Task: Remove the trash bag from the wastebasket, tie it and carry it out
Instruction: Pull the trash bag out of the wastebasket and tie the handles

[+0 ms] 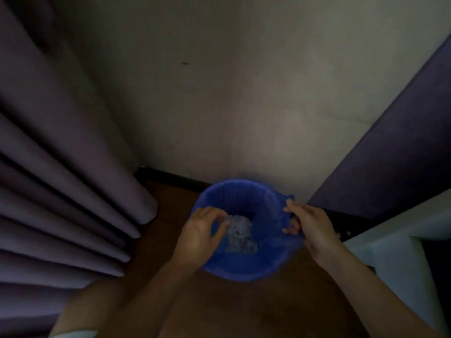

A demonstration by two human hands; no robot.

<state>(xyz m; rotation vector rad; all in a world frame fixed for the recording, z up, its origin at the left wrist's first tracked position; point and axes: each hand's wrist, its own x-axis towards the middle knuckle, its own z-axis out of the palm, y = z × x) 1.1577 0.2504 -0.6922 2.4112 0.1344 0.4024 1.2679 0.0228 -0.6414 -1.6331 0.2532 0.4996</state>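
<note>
A round blue perforated wastebasket (234, 193) stands on the brown floor against the wall, lined with a thin blue trash bag (273, 250). Pale crumpled trash (240, 234) lies at its bottom. My left hand (199, 236) is at the basket's left rim, fingers curled and pinching the bag's edge there. My right hand (308, 222) is at the right rim, closed on a pulled-up fold of the bag. The picture is dim and slightly blurred.
Purple curtain folds (73, 191) hang to the floor on the left. A dark purple panel (395, 152) slants in at the right, with a white piece of furniture (400, 252) below it. A beige wall (231, 93) stands behind the basket.
</note>
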